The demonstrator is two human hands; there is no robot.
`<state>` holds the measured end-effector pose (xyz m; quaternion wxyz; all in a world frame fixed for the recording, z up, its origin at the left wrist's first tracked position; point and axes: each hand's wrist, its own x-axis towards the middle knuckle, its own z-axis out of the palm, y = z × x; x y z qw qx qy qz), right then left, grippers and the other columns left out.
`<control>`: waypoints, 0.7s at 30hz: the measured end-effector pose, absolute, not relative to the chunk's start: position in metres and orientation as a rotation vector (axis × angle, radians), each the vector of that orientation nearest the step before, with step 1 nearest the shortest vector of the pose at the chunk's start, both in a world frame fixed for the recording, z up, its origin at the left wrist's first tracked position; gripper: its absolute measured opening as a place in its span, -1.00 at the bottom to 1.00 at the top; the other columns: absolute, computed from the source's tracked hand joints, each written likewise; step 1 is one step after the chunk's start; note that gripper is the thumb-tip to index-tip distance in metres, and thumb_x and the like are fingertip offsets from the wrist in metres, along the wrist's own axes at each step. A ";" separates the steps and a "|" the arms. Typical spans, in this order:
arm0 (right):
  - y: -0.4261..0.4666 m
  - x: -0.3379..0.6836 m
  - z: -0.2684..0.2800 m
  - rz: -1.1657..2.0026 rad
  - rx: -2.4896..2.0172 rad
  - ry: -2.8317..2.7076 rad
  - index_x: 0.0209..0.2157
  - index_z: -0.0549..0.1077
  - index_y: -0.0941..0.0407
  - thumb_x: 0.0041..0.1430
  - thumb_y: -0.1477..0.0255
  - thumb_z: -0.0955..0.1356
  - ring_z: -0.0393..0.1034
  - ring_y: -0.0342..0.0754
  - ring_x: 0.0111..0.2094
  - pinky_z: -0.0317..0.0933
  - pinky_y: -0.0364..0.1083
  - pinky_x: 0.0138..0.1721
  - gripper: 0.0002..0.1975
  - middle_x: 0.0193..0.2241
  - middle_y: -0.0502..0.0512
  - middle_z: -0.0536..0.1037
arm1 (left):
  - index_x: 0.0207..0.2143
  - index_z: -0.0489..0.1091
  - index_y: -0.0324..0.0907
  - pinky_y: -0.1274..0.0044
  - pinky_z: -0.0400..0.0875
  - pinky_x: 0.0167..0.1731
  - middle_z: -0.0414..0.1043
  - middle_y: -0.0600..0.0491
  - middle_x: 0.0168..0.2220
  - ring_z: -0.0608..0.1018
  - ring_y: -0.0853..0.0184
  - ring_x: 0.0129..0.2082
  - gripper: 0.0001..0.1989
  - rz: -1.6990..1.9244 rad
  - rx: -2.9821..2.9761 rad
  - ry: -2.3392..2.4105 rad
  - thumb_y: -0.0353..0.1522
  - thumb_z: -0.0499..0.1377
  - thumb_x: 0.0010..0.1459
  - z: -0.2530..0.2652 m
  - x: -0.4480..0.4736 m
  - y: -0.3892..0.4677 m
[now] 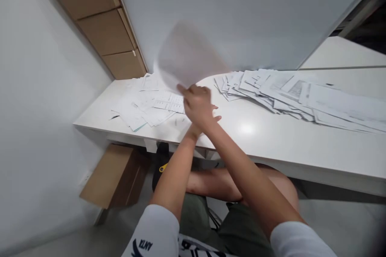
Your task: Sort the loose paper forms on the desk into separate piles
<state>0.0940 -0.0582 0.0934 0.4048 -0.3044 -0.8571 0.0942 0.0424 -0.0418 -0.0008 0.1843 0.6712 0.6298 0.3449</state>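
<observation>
My right hand (198, 106) is closed on the lower edge of a sheet of paper (189, 54), which is raised above the table and blurred by motion. My wrists cross, the right one on top. Mostly hidden beneath it is my left hand (217, 118); only some outstretched fingertips show on the right side, near the tabletop, and I see nothing held in them. Loose printed papers (163, 102) lie spread on the table to the left of both hands.
A long fanned row of printed sheets (277, 90) covers the back right of the white table (241, 140). Cardboard boxes (105, 32) are stacked at the back left. Another cardboard box (108, 172) is below the table's left end. A pale panel (235, 16) stands behind the table.
</observation>
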 end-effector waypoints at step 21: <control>0.093 0.256 0.032 -0.021 -1.477 -1.948 0.05 0.34 0.26 0.24 0.35 0.21 0.04 0.15 0.23 -0.36 0.23 0.25 -0.59 0.20 0.37 0.24 | 0.06 0.28 -0.28 0.22 0.11 0.22 0.31 -0.17 0.10 0.11 0.00 0.28 -0.56 1.003 2.260 2.071 -0.26 0.07 0.17 0.003 0.037 -0.011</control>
